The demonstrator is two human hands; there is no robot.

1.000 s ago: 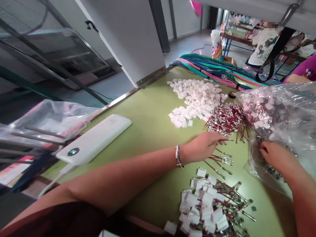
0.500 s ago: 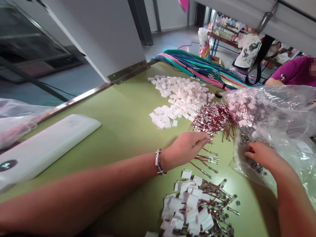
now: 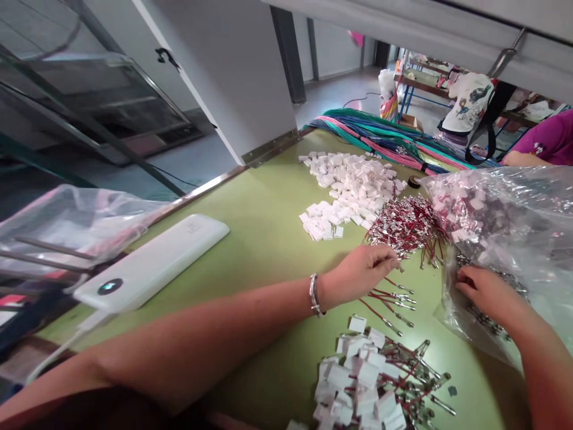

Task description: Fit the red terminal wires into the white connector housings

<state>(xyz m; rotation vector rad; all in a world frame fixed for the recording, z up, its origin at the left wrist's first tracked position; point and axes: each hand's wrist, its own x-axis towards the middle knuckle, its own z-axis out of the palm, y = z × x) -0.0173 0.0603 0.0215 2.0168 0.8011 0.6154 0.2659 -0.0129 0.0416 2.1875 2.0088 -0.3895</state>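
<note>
While left hand [image 3: 360, 273] pinches red wire [image 3: 398, 259] beside wire pile [image 3: 405, 224], loose wires [image 3: 385, 296] below lie lengthwise left-to-right, metal ends [image 3: 406, 306] pointing right; right hand [image 3: 490, 294] curls over metal clips [image 3: 495, 326] at plastic bag [image 3: 546, 292], grip unclear.

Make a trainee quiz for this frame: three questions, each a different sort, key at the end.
1. True or false: the left hand has a bracelet at its wrist.
2. Which is nearest the right hand?
A) power bank
B) plastic bag
C) cable bundle
3. Fill in: the wires in the pile just beyond the left hand are ____ with silvery metal ends.

Key: 1. True. 2. B. 3. Red.
</note>
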